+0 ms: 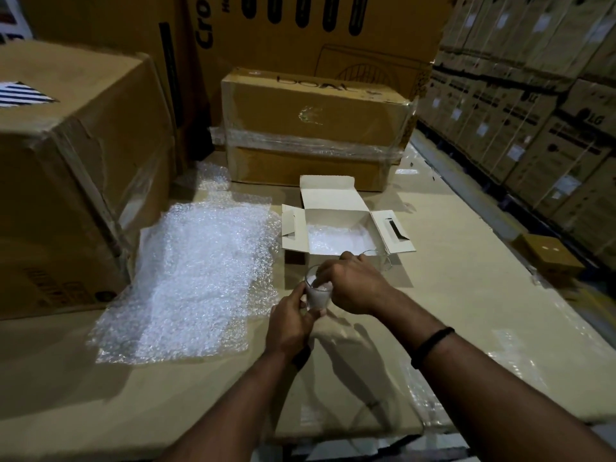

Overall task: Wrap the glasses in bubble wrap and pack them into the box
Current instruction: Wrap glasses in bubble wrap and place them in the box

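- The left hand (290, 315) is curled around the side of a small glass (315, 296) and holds it up a little above the brown cardboard top (166, 395).
- The right hand (350, 285) is over the mouth of the glass. Its fingertips bend down inside, onto some white stuffing (316, 288) that looks like bubble wrap. I cannot tell if they pinch it or only push it.
- So the job right now looks like filling the inside of the glass with soft wrap.
- To do it well, hold the glass still and do not squeeze hard, because glass is thin and can crack.
- Push the stuffing down softly, a bit at a time, so it fills the bottom and does not pop back out.
- Keep the glass low over the cardboard, so a slip is only a short drop.
- The outside is still bare, so it probably needs wrapping too. The big sheet of bubble wrap (200, 271) lies flat just to the left, close by.
- The white box (336, 208) sits open just behind the hands, flaps spread out, with more bubble wrap (336, 238) on its floor.
- A second glass (378, 260) stands by the box's near right corner, just past the right hand. Mind the elbow and wrist so it does not get knocked.
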Tool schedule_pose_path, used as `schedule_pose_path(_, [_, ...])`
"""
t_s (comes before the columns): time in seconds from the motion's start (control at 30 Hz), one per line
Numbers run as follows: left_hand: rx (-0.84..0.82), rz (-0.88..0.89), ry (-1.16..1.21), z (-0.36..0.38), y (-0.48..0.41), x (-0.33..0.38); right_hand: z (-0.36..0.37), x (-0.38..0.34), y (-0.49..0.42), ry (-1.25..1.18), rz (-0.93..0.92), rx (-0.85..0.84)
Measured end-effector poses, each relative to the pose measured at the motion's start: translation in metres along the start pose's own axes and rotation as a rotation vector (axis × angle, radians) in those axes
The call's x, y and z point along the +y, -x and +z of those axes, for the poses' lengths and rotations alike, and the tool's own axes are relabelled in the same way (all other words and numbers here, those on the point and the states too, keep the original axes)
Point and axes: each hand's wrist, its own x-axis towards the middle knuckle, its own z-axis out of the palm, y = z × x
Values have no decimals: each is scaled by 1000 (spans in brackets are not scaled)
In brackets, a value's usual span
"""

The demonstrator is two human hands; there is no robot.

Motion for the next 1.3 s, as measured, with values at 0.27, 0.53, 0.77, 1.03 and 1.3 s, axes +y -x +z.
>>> schedule_pose_path(0.27, [-19, -78, 49, 0, 4, 8, 33, -12, 14, -682, 362, 224])
schedule_pose_path(0.53, [95, -42, 45, -3, -8, 26, -19, 41, -23, -1103, 544, 277])
schedule_pose_path(0.77, [89, -97, 2, 24, -42, 22, -27, 108, -115, -1108, 623, 30])
schedule_pose_path(1.03, [144, -135, -248, 34, -55, 14, 15, 119, -162, -934, 642, -238])
schedule_pose_path(1.3, [150, -117, -230, 33, -57, 10, 10, 119, -162, -765, 583, -270])
